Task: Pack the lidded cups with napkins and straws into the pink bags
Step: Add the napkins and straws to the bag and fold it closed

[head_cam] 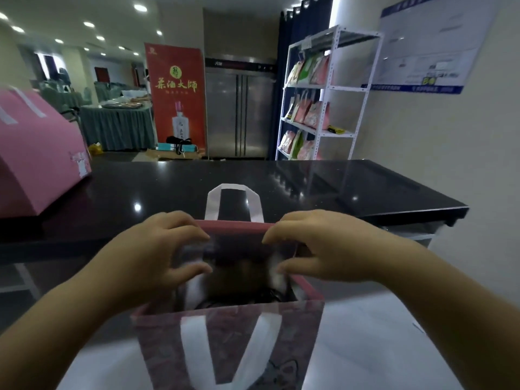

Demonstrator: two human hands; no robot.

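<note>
A pink bag (228, 342) with white handles stands open right in front of me, its far handle (233, 202) sticking up. My left hand (157, 251) grips the left side of the bag's mouth, fingers curled over the far rim and thumb inside. My right hand (318, 246) pinches the right side of the mouth the same way. Inside the bag something dark and round (239, 280) shows, with a bit of white (277, 273) beside it; the blur keeps me from telling what they are.
A glossy black counter (309, 187) stretches behind the bag. A large pink box (36, 153) lies on its left end. Beyond stand a red banner (177, 99), a steel fridge (239, 108) and a white shelf rack (323, 94) of packets.
</note>
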